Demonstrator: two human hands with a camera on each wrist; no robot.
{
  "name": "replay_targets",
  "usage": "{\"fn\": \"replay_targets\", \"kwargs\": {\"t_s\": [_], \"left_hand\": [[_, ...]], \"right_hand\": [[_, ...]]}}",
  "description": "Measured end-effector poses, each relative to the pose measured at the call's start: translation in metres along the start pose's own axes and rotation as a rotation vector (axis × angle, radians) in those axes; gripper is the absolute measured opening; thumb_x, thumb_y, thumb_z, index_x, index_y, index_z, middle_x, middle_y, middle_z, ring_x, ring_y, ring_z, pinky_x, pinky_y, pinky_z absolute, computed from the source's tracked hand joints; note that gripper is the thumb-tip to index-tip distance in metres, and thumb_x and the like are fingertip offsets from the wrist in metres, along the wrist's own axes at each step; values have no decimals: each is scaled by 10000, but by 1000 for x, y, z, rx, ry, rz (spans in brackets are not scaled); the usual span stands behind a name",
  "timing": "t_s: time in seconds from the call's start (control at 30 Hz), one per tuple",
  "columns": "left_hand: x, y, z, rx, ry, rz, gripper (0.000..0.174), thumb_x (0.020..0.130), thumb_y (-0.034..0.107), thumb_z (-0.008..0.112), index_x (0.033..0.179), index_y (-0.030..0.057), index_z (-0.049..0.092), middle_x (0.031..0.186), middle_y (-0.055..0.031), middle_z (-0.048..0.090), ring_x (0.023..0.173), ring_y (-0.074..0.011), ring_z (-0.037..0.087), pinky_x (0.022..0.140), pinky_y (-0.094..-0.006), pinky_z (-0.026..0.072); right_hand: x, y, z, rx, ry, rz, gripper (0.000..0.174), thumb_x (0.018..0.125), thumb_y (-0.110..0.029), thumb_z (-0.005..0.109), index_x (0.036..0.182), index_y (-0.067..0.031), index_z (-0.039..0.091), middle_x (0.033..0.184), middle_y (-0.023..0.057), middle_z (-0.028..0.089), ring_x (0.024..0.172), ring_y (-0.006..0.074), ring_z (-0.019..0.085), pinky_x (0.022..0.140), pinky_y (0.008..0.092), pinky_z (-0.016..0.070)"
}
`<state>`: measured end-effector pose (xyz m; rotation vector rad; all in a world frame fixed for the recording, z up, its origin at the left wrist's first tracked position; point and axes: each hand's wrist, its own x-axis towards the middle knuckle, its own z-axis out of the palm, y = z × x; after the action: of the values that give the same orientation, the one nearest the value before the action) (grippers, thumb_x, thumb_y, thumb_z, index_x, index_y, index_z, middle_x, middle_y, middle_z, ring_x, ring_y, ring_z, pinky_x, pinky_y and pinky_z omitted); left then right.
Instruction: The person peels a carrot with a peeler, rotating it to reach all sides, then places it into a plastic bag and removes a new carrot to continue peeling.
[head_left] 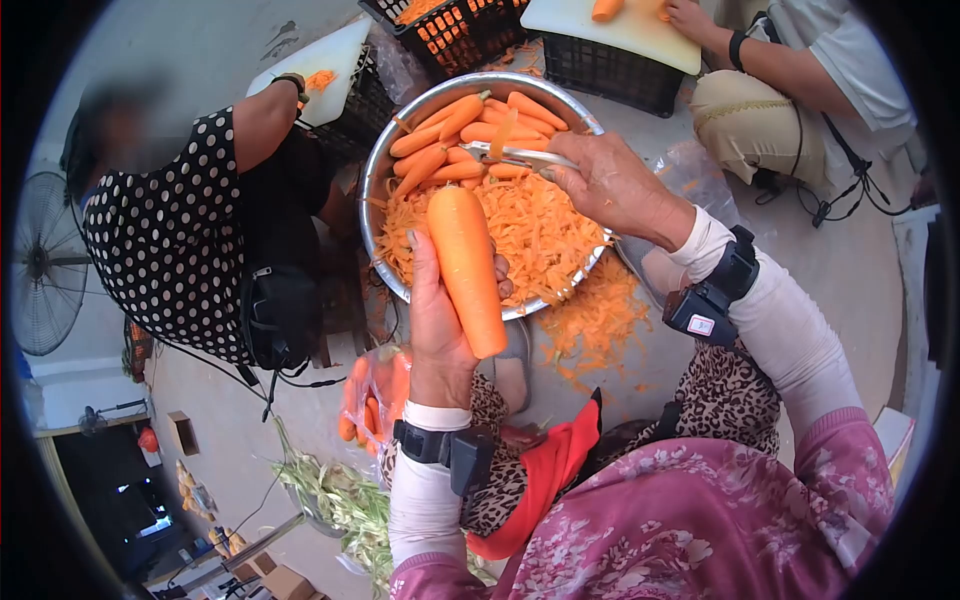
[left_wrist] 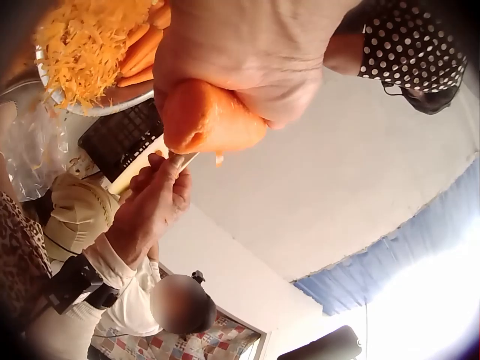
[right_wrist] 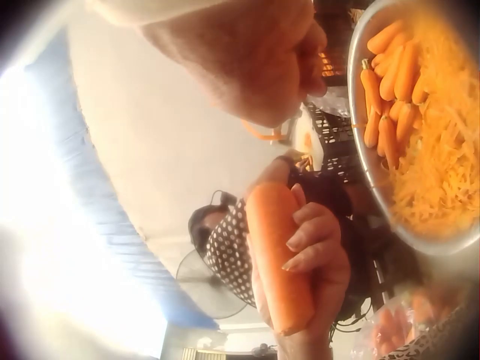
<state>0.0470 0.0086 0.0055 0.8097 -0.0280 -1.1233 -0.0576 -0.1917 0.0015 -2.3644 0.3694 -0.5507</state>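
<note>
My left hand (head_left: 437, 335) grips a thick peeled carrot (head_left: 466, 270) upright over the near rim of a metal basin, thumb along one side and fingers round the other. In the right wrist view the left fingers (right_wrist: 311, 240) curl round this carrot. Above and to the right, my right hand (head_left: 625, 185) holds a peeler (head_left: 525, 155) by its metal handle. An orange strip of peel hangs at the peeler's head, apart from the carrot. The basin (head_left: 373, 165) holds several whole carrots (head_left: 430, 140) at the far side and a heap of peelings (head_left: 540, 235) nearer me.
Peelings (head_left: 600, 310) litter the floor right of the basin. A plastic bag of carrots (head_left: 370, 395) lies near my left knee. Black crates (head_left: 610, 75) bearing white boards stand beyond. One person in a dotted top (head_left: 165, 240) sits left, another (head_left: 760, 120) right.
</note>
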Motion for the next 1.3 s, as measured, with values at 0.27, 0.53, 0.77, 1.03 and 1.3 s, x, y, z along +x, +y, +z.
{"fn": "replay_targets", "kwargs": {"t_s": [0.27, 0.53, 0.77, 1.03, 1.3], "left_hand": [[1, -4, -4, -40, 46, 37, 593, 939, 566, 384, 1131, 19, 510, 918, -118, 525, 748, -214, 492, 596, -295, 444], [0, -5, -9, -83, 4, 26, 549, 964, 515, 362, 1178, 27, 494, 960, -130, 533, 770, -218, 498, 614, -305, 457], [-4, -6, -5, -53, -70, -3, 572, 962, 524, 353, 1173, 12, 496, 979, -142, 539, 767, -219, 499, 612, -305, 457], [1, -5, -8, -92, 31, 19, 591, 950, 547, 369, 1140, 4, 504, 958, -142, 541, 751, -219, 503, 602, -297, 460], [0, -3, -8, -106, 41, 28, 583, 946, 560, 363, 1094, 18, 519, 909, -134, 568, 713, -211, 523, 591, -301, 453]], "right_hand": [[-12, -35, -1, 198, -2, -100, 183, 839, -125, 603, 979, -8, 590, 768, 186, 591, 706, 358, 590, 621, 398, 457], [-22, -36, 13, 198, 30, -144, 111, 825, -102, 573, 857, -8, 525, 740, 187, 552, 732, 398, 568, 629, 466, 441], [-21, -24, 14, 117, 114, -135, 68, 817, -54, 545, 857, -12, 510, 727, 193, 550, 726, 420, 561, 612, 492, 434], [-20, -25, 10, 118, 53, -86, 206, 816, -25, 534, 1021, -7, 550, 801, 192, 566, 756, 386, 571, 658, 427, 451], [-31, -41, 12, 190, -88, -204, 158, 865, -93, 550, 999, -9, 546, 801, 179, 564, 761, 365, 579, 659, 419, 454]]}}
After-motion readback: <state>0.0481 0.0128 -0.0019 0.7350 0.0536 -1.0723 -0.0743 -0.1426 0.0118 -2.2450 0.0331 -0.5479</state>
